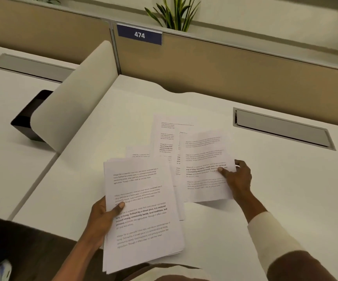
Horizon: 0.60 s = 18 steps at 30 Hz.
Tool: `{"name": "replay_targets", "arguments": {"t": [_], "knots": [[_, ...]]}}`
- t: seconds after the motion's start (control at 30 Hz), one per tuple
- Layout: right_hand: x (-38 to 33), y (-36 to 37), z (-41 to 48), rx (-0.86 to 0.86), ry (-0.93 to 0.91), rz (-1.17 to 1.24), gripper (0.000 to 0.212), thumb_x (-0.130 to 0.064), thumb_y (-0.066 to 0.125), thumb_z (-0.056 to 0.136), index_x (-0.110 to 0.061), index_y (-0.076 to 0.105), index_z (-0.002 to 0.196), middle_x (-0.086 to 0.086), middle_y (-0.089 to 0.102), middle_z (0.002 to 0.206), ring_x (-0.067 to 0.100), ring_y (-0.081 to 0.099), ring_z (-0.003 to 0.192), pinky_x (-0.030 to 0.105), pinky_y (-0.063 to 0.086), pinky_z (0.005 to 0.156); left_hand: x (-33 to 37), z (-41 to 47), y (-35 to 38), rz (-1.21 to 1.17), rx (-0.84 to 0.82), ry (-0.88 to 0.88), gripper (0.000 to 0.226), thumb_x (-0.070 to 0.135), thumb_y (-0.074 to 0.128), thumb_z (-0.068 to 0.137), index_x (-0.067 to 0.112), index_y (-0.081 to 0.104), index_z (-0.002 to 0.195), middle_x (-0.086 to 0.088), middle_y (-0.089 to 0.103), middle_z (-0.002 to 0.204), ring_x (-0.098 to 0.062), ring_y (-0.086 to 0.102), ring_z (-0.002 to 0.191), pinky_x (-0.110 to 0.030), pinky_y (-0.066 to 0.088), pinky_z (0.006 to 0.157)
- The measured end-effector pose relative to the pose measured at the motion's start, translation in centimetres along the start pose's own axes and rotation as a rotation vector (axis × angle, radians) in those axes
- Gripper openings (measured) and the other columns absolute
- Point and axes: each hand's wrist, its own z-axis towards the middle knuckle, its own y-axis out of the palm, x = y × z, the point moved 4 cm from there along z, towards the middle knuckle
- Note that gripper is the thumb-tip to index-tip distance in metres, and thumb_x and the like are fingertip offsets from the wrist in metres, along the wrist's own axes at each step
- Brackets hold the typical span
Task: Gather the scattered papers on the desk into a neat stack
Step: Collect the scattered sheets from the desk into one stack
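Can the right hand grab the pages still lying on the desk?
Probably not yet: the right hand already pinches one sheet, which covers part of the loose pages lying beyond it.

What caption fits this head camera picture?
Left hand holds gathered stack; right hand lifts another sheet.

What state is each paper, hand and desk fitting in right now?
gathered stack: held in left hand, over desk edge.
single sheet: pinched by right hand, partly lifted.
loose sheets: flat on the desk, overlapping, ungathered.
cable hatch: lid closed.
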Motion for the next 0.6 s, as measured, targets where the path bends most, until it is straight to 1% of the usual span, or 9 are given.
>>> {"name": "replay_targets", "arguments": {"t": [0.13,0.2,0.27,0.33,0.4,0.47,0.53,0.6], "knots": [[-2.1,2.2,2.0,-0.078,-0.019,-0.088,0.064,-0.021,0.095,0.078,-0.01,0.065,0.134,0.016,0.074,0.131,0.038,0.069,0.12,0.049,0.056,0.103,0.1,-0.1,0.1,-0.023,0.029,-0.001,0.041,0.023,0.083,0.085,0.02,0.077,0.125,-0.009,0.087,0.114,-0.036,0.086,0.096,-0.043,0.071,0.07],[-3.0,2.4,3.1,-0.127,-0.036,-0.142,0.061,-0.021,0.094,0.078,-0.008,0.068,0.131,0.016,0.073,0.132,0.037,0.07,0.119,0.048,0.057,0.102,0.2,0.0,0.0,-0.026,0.041,0.002,0.037,0.018,0.082,0.09,0.019,0.077,0.126,-0.009,0.087,0.114,-0.034,0.086,0.097,-0.04,0.071,0.07],[-3.8,1.9,4.2,-0.121,-0.076,-0.141,0.058,-0.021,0.095,0.078,-0.008,0.069,0.128,0.015,0.075,0.128,0.037,0.072,0.115,0.049,0.058,0.1,0.2,0.1,0.0,-0.013,0.05,-0.004,0.032,0.011,0.078,0.096,0.018,0.076,0.127,-0.008,0.087,0.114,-0.033,0.086,0.096,-0.039,0.071,0.07],[-4.6,1.7,5.3,-0.108,-0.102,-0.105,0.055,-0.022,0.095,0.078,-0.009,0.07,0.126,0.015,0.077,0.124,0.037,0.073,0.112,0.051,0.059,0.099,0.2,0.3,-0.2,-0.007,0.067,-0.015,0.03,0.007,0.076,0.098,0.016,0.075,0.127,-0.008,0.087,0.113,-0.032,0.086,0.095,-0.038,0.071,0.069],[-5.0,2.1,6.1,-0.126,-0.074,-0.044,0.053,-0.021,0.095,0.078,-0.008,0.071,0.124,0.015,0.078,0.122,0.036,0.074,0.112,0.052,0.06,0.1,0.2,0.5,-0.2,0.003,0.082,-0.023,0.03,0.006,0.075,0.099,0.014,0.075,0.127,-0.008,0.087,0.112,-0.032,0.086,0.095,-0.038,0.071,0.069],[-4.8,2.9,6.7,-0.132,-0.006,-0.003,0.053,-0.02,0.095,0.078,-0.007,0.071,0.124,0.016,0.077,0.124,0.038,0.074,0.113,0.052,0.059,0.102,0.2,0.9,-0.4,0.022,0.089,-0.03,0.031,0.008,0.075,0.099,0.013,0.074,0.129,-0.008,0.087,0.114,-0.033,0.086,0.097,-0.044,0.072,0.075],[-4.1,3.7,6.9,-0.121,0.064,-0.043,0.055,-0.021,0.095,0.078,-0.006,0.07,0.124,0.016,0.077,0.125,0.038,0.073,0.115,0.05,0.058,0.104,0.3,1.4,-0.4,0.038,0.097,-0.038,0.032,0.009,0.076,0.099,0.014,0.074,0.131,-0.009,0.086,0.115,-0.034,0.085,0.098,-0.051,0.071,0.081],[-3.4,4.5,6.6,-0.116,0.106,-0.133,0.056,-0.026,0.096,0.077,-0.007,0.071,0.124,0.017,0.077,0.126,0.039,0.073,0.115,0.048,0.058,0.103,0.5,1.8,-0.3,0.041,0.097,-0.041,0.033,0.01,0.076,0.099,0.015,0.074,0.131,-0.008,0.086,0.116,-0.033,0.085,0.099,-0.052,0.07,0.083]]}}
